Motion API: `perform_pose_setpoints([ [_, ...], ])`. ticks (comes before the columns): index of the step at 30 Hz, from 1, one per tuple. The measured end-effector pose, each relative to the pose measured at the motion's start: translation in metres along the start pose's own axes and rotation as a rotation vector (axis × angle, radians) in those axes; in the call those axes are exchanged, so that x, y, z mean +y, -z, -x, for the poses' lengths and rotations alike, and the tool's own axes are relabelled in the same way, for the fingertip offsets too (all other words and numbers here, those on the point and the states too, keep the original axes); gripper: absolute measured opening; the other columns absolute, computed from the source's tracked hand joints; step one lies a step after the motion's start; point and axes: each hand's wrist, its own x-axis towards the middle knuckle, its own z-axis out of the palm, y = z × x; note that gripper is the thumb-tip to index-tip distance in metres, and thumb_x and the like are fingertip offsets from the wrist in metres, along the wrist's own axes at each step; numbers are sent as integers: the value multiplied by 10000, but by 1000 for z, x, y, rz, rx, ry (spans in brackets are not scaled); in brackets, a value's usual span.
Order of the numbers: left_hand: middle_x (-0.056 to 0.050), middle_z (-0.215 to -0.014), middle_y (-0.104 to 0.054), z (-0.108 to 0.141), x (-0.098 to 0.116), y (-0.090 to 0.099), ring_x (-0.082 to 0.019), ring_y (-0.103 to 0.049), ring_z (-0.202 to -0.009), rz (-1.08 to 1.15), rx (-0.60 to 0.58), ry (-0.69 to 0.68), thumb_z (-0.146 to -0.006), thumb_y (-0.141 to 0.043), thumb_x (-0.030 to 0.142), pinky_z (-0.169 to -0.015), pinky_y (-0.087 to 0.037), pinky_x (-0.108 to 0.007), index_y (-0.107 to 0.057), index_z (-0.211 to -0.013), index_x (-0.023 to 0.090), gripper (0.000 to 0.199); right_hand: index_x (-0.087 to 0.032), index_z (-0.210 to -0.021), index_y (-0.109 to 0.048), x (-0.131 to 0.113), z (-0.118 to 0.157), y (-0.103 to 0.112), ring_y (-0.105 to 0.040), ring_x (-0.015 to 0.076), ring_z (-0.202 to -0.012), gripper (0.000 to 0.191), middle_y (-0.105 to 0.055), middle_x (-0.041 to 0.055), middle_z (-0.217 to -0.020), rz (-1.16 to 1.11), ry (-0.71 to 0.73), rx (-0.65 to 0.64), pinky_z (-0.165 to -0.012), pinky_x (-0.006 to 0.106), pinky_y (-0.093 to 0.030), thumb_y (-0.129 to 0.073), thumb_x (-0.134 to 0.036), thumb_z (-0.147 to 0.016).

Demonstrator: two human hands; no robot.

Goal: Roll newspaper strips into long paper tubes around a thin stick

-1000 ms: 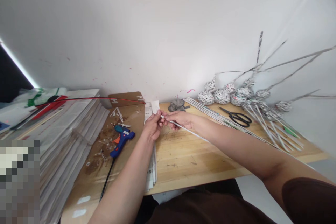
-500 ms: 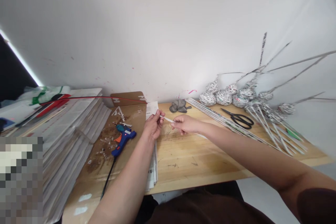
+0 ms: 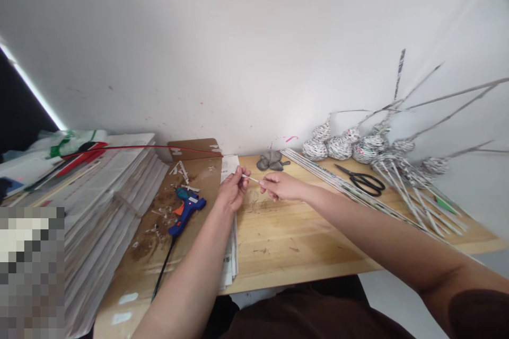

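Observation:
A thin white paper tube (image 3: 251,178) spans the short gap between my hands, above the wooden table. My left hand (image 3: 234,189) pinches one end between thumb and fingers, with a stack of newspaper strips (image 3: 229,270) below it. At the other end, my right hand (image 3: 278,186) is closed on the tube with thumb and fingertips. Behind the hands lies a crumpled grey lump (image 3: 270,160), perhaps cloth or clay. To the left, a blue glue gun (image 3: 186,214) rests on stained cardboard.
Tall stacks of newspaper (image 3: 127,185) fill the left side. Long paper rods (image 3: 318,172) and black scissors (image 3: 361,179) lie to the right. Several woven paper gourds (image 3: 315,148) stand by the wall, their long stems sticking out. Loose paper tubes (image 3: 417,206) lie near the right edge.
The strip between my hands now looks narrower and more tightly rolled. The white end that showed beneath my right wrist is no longer visible. Both hands have barely moved.

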Motion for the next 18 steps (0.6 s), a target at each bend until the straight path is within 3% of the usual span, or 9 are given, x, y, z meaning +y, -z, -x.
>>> perform_pose_setpoints([
  [2,-43,-707,-639,0,1,0,-35,-557,-471,6,-14,-4,-818,-592,211,-424,-479,-94,-618,-799,95,121,-158,-713,-543,-1,-2,-1,-424,71,-401,343,-444,-44,-471,-7,18,37,-434,193,-346,-479,-456,-871],
  [7,-45,-723,-644,2,2,-1,-39,-574,-493,15,-57,-3,-824,-584,209,-441,-491,-96,-619,-806,94,121,-170,-736,-482,3,-4,3,-407,94,-403,355,-336,-77,-440,-305,-111,-244,-495,246,-416,-389,-470,-901],
  [9,-44,-712,-646,1,2,-2,-39,-574,-488,6,-51,-7,-826,-581,203,-446,-495,-99,-617,-799,95,117,-165,-759,-506,3,-2,3,-447,109,-440,376,-399,-51,-471,-134,-57,-174,-512,252,-409,-395,-501,-887],
  [12,-46,-699,-649,1,0,-2,-40,-574,-478,-2,-23,-6,-834,-567,185,-452,-498,-101,-612,-784,92,114,-165,-794,-554,0,3,-1,-533,155,-603,362,-550,37,-628,374,185,142,-582,258,-386,-462,-510,-854],
  [14,-52,-714,-654,1,0,-2,-41,-581,-489,4,-26,-11,-839,-560,178,-465,-502,-101,-612,-787,90,115,-166,-793,-568,-3,4,-4,-552,183,-697,341,-590,77,-714,600,296,284,-632,270,-374,-450,-476,-870],
  [16,-53,-733,-657,1,0,-2,-41,-590,-507,11,-49,-21,-839,-559,175,-484,-506,-100,-615,-798,90,110,-166,-765,-569,-3,3,-5,-552,175,-671,366,-581,70,-679,579,279,261,-634,273,-375,-383,-448,-905],
  [18,-53,-750,-659,2,0,-2,-42,-595,-523,8,-83,-27,-839,-559,175,-498,-510,-100,-618,-815,93,104,-171,-745,-543,-2,0,-2,-520,146,-555,401,-505,17,-555,353,167,112,-589,264,-388,-327,-460,-920],
])
